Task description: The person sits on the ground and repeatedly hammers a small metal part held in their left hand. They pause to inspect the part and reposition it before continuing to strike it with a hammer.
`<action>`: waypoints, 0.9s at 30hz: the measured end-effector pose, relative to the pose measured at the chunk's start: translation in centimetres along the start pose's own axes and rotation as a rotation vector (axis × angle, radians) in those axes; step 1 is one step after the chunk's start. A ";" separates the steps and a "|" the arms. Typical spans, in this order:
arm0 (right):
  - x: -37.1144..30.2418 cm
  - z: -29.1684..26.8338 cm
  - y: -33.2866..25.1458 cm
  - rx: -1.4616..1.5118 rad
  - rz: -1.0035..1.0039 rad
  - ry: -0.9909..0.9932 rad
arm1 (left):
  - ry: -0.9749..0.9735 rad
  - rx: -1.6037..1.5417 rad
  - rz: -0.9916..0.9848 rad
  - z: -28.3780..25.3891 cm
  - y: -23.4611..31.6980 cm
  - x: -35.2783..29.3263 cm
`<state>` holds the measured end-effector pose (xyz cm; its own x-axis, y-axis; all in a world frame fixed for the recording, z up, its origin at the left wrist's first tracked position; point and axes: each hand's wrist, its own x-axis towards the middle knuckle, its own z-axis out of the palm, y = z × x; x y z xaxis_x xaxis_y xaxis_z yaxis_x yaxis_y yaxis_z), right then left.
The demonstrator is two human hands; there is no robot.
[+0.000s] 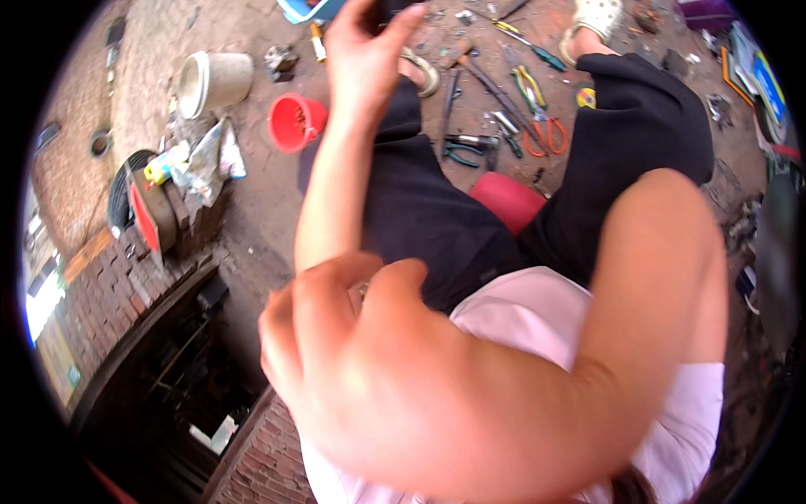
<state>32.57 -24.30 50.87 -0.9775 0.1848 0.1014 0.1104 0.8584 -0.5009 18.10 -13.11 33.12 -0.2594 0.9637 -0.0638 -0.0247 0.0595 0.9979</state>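
Note:
At the top edge, my left hand [365, 59] is closed on a dark object [393, 10], cut off by the frame; its kind cannot be made out. My right hand [353, 328] is close to the camera and blurred, laid across my left arm near the elbow. Its fingers are curled and the tips hidden, with a tiny shiny spot between thumb and forefinger; whether it touches the arm cannot be told. Between my legs on the ground lie a hammer [495, 86], yellow-handled pliers [529, 84], orange-handled scissors [550, 137] and a screwdriver [541, 52].
To the left stand a red bucket [290, 122] with small bits in it and a white bucket [210, 82]. A blue basin [309, 8] shows at the top. Below the brick edge lies a dark opening [185, 361]. Something red and rounded [509, 202] sits between my thighs.

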 end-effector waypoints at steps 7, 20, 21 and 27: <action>0.4 14.7 19.7 1.326 0.603 0.391 | 0.061 -0.081 -0.085 -4.0 0.5 0.0; -8.8 39.4 38.1 0.009 1.367 0.209 | 0.010 -0.141 -0.255 -4.3 1.1 -0.2; -8.8 39.3 38.2 -0.003 1.328 0.143 | 0.016 -0.131 -0.252 -4.2 1.3 -0.4; -9.3 38.6 40.2 0.095 1.404 0.182 | 0.016 -0.013 -0.179 -4.0 0.4 -0.4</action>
<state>39.13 -9.95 -3.39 -0.0307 0.9083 -0.4173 0.9360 -0.1204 -0.3308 14.36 -14.51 33.49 -0.2651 0.9338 -0.2403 -0.0843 0.2258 0.9705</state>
